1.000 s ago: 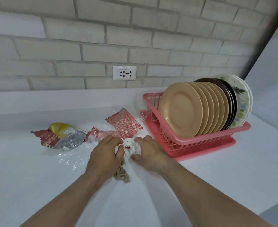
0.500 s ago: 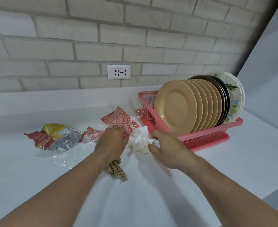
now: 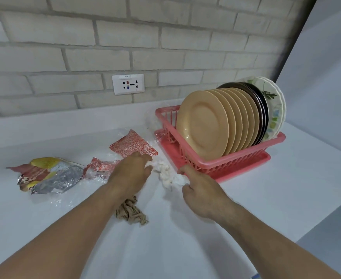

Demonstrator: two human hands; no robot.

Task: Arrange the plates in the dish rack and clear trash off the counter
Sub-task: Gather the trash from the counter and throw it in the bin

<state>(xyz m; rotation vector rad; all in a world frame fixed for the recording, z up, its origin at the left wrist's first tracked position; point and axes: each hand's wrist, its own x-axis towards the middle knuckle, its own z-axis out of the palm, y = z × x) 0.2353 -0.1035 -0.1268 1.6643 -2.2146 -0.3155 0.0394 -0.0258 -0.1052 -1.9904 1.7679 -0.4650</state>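
- Now, nearest me: brown paper scrap [image 3: 131,213], crumpled, lying on the counter [image 3: 185,248] under my left forearm, with neither hand on it.
- Left hand [image 3: 130,172]: a second ago it met the right over the tissue. It has since shifted onto the near edge of the red wrapper [image 3: 133,147]. Its fingertips are hidden, so I cannot tell whether it grips.
- Right hand [image 3: 200,191]: now apart from the left, lower fingers curled on the tissue [image 3: 166,175], forefinger straight.
- Judgement: the trash is being gathered piece by piece, and none has left the counter yet.
- Foil bag [image 3: 51,176]: loose, well to the left.
- Dish rack [image 3: 232,164]: holds tan plates [image 3: 201,127], dark plates [image 3: 263,109] and flowered plates [image 3: 277,111], all standing on edge. That half of the task looks done.
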